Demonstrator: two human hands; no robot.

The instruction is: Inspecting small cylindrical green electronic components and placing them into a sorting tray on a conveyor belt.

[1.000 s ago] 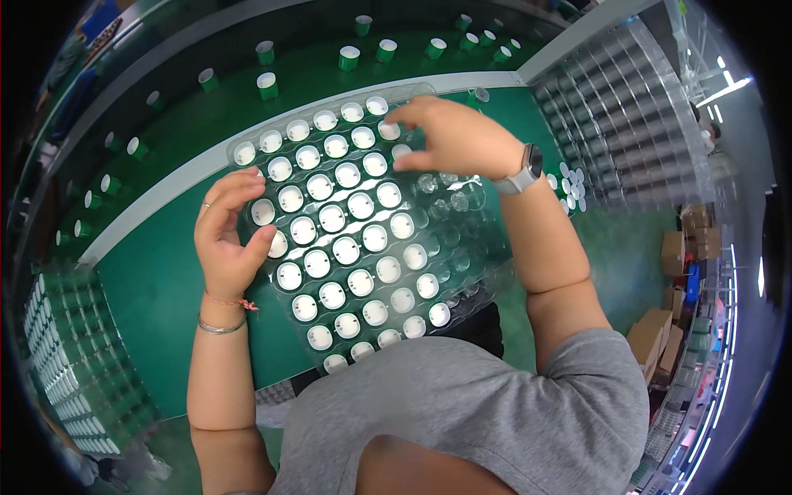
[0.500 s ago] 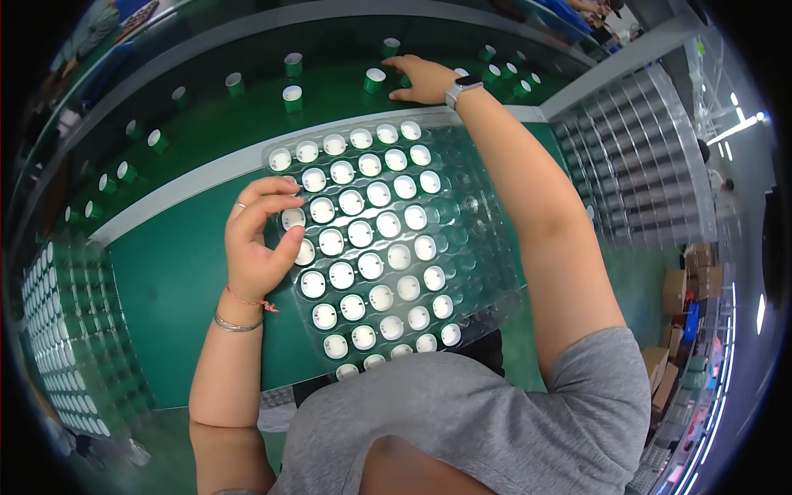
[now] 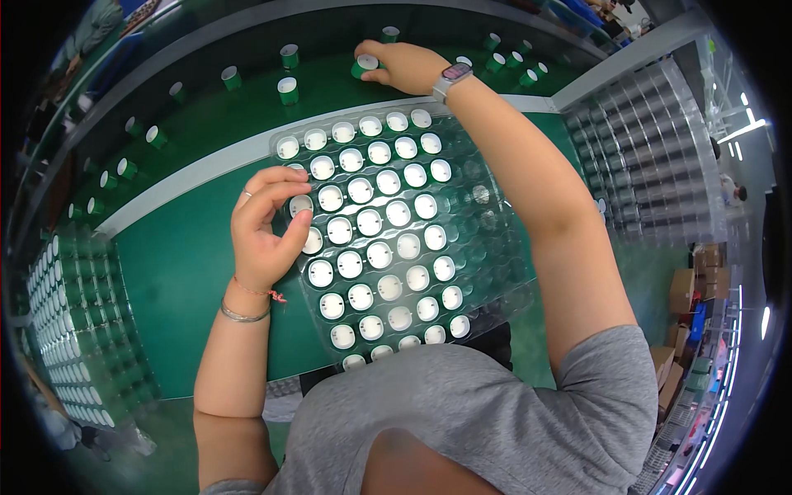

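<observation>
A clear plastic tray [image 3: 487, 247] lies tilted on the green table, with rows of round white-topped green pieces [image 3: 360, 190] filling its left and middle pockets. Curved at the tray's left edge, my left hand [image 3: 272, 219] has thumb and fingers apart beside an edge piece; it grips nothing that I can see. My right hand [image 3: 404, 68] reaches over the far rail, its thumb and fingers closed around a small green cylinder with a white top [image 3: 366, 63] that stands on the dark green belt.
More green cylinders [image 3: 287, 91] stand scattered along the belt [image 3: 206, 111], behind a pale rail [image 3: 206, 170]. A filled clear tray [image 3: 78, 330] is at the left, and stacked clear trays [image 3: 652, 157] stand at the right. Cardboard boxes [image 3: 681, 290] sit beyond them.
My right hand has moved left and closed around a green cylinder on the belt. My left hand stays at the tray's left edge; the view has shifted slightly.
</observation>
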